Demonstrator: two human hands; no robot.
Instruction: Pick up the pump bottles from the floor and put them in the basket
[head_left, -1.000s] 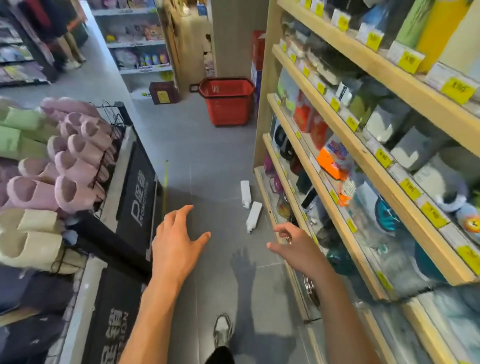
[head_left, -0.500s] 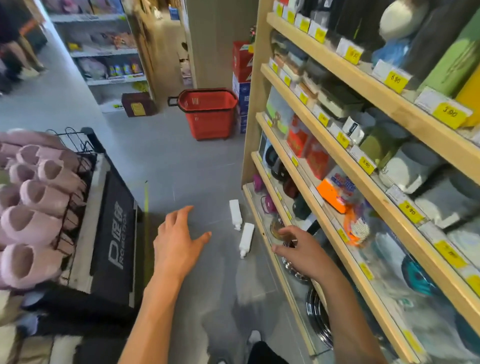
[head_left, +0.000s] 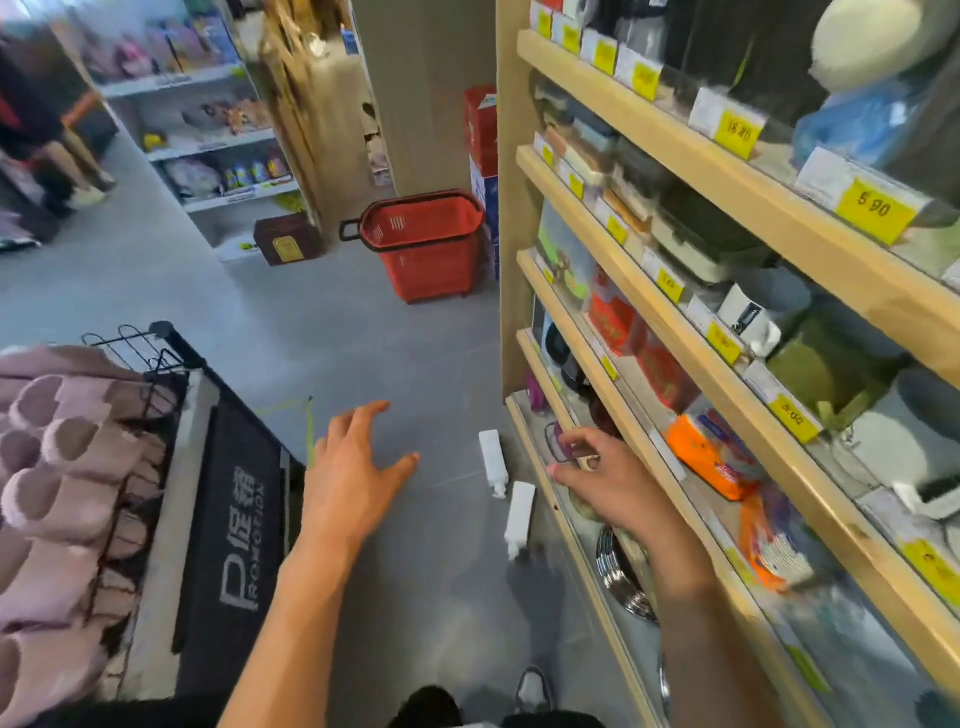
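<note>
Head view. Findings on the floor (head_left: 405, 364)?
— Far pump bottle (head_left: 492, 461) and near pump bottle (head_left: 519, 512) lie there beside the shelf unit (head_left: 508, 234); red basket (head_left: 431, 270) stands well apart.
— Hands?
— Left hand (head_left: 348, 480) spread, empty; right hand (head_left: 610, 491) loosely curled, empty.

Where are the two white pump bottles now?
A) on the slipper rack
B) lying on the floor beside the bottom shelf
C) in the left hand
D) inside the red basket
B: both pump bottles lie on the floor beside the bottom shelf; the basket stands farther down the aisle.
</note>
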